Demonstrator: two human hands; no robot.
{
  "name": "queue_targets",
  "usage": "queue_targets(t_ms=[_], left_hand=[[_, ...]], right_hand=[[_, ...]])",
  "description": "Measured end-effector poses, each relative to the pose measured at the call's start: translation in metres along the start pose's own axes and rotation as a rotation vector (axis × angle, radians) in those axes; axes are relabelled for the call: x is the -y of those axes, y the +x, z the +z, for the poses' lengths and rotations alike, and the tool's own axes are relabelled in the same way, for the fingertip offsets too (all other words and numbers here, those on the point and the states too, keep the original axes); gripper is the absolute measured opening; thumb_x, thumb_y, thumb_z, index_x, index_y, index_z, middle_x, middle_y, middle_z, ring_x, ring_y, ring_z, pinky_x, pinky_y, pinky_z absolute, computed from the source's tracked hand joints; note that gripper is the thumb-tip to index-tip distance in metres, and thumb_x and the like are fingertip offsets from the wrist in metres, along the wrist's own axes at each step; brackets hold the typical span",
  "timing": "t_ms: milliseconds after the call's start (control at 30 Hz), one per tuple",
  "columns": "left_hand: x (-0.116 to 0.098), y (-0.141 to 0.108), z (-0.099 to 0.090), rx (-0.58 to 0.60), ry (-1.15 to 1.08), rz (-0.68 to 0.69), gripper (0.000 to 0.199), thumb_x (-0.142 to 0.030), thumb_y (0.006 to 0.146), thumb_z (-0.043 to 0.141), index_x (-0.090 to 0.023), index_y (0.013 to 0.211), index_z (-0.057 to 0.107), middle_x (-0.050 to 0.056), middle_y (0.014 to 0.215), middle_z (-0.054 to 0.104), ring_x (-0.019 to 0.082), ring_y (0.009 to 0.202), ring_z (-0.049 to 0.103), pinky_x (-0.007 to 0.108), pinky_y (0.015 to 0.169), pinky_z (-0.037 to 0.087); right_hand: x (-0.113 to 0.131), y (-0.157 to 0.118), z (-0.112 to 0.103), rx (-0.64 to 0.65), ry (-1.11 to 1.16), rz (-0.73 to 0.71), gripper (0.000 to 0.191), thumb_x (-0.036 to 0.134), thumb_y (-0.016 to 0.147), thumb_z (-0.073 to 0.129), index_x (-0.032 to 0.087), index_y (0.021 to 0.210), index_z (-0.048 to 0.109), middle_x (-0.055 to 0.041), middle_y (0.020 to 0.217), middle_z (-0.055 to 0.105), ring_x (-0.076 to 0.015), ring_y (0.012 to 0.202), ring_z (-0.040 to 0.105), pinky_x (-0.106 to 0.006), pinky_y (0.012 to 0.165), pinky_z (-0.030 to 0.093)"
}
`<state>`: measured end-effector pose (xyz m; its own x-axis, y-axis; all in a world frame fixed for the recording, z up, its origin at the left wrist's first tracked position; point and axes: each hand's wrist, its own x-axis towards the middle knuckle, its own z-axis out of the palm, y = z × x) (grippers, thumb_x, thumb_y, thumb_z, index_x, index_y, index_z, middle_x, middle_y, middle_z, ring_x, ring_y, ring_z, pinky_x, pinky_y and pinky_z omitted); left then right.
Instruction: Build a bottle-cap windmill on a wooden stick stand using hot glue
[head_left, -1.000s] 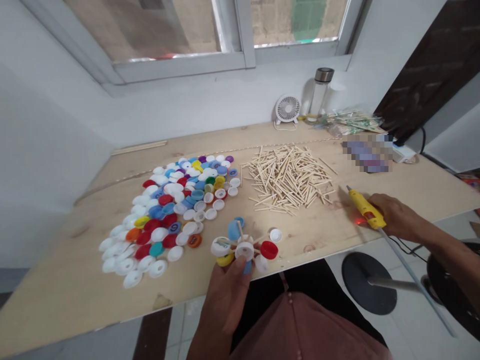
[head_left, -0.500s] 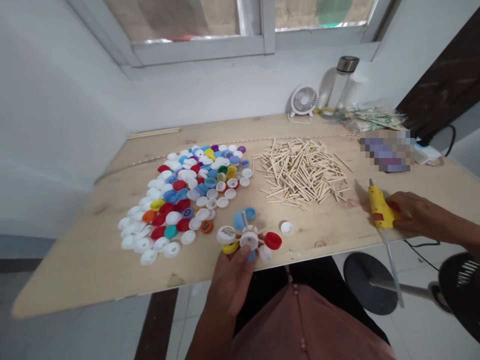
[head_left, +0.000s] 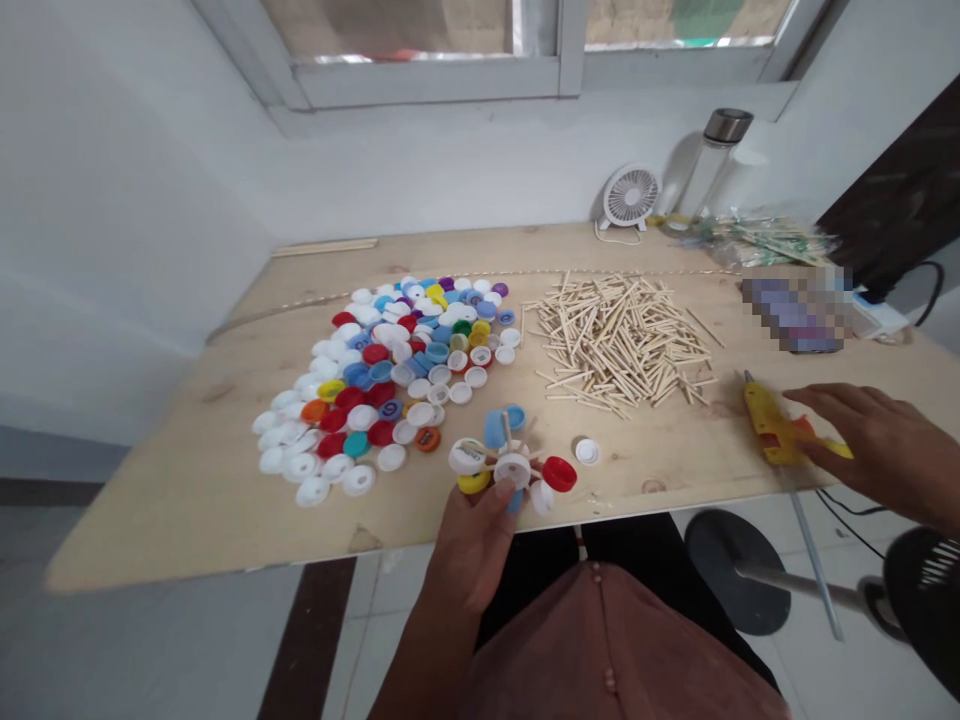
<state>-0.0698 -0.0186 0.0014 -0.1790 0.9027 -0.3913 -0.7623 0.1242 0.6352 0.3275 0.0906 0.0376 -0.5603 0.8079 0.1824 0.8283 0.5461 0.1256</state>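
Observation:
My left hand (head_left: 474, 535) pinches a cluster of bottle caps joined by short wooden sticks (head_left: 512, 470) at the table's front edge. White, blue, yellow and red caps stick out around its white middle cap. My right hand (head_left: 874, 440) has its fingers stretched out just above and beside a yellow hot glue gun (head_left: 772, 425). The glue gun lies on the table near the front edge, with a clear glue stick (head_left: 814, 560) trailing from its back. One loose white cap (head_left: 587, 452) lies right of the cluster.
A spread of many-coloured bottle caps (head_left: 390, 370) covers the left middle of the table (head_left: 187, 480). Behind the cluster, to the right, lies a heap of short wooden sticks (head_left: 626, 340). Farther back are a small fan (head_left: 631, 196), a glass bottle (head_left: 709, 170), bagged sticks (head_left: 772, 238) and a blurred-out phone-like object (head_left: 795, 315).
My right hand has let go of the glue gun, which now rests on the table. The view has shifted slightly left. My left hand still holds the cap cluster.

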Motion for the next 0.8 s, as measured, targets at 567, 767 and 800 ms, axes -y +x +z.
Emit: queue_targets(t_ms=[567, 767, 800], left_hand=[[-0.003, -0.005, 0.002, -0.051, 0.139, 0.030, 0.034, -0.027, 0.054, 0.086, -0.016, 0.082, 0.072, 0.004, 0.082, 0.074, 0.019, 0.083, 0.067, 0.031, 0.086, 0.048], [-0.002, -0.004, 0.002, -0.110, 0.210, 0.015, 0.033, -0.027, 0.050, 0.088, -0.016, 0.078, 0.073, 0.002, 0.079, 0.074, 0.017, 0.078, 0.066, 0.029, 0.081, 0.049], [-0.002, -0.004, 0.002, -0.107, 0.215, 0.015, 0.033, -0.027, 0.050, 0.088, -0.016, 0.078, 0.073, 0.002, 0.079, 0.074, 0.017, 0.078, 0.066, 0.029, 0.081, 0.049]], right_hand=[[0.188, 0.074, 0.028, -0.100, 0.351, -0.259, 0.021, 0.023, 0.094, 0.048, 0.018, 0.105, 0.065, -0.0112, 0.101, 0.068, -0.0230, 0.089, 0.063, -0.038, 0.077, 0.051], [0.181, 0.077, 0.009, -0.054, 0.971, -0.031, 0.012, 0.028, 0.091, 0.053, 0.020, 0.091, 0.063, -0.0074, 0.096, 0.067, -0.0179, 0.088, 0.063, -0.031, 0.076, 0.052], [0.179, 0.077, 0.002, -0.039, 1.064, 0.007, 0.012, 0.029, 0.091, 0.054, 0.020, 0.091, 0.063, -0.0066, 0.093, 0.068, -0.0177, 0.087, 0.064, -0.030, 0.074, 0.052]])
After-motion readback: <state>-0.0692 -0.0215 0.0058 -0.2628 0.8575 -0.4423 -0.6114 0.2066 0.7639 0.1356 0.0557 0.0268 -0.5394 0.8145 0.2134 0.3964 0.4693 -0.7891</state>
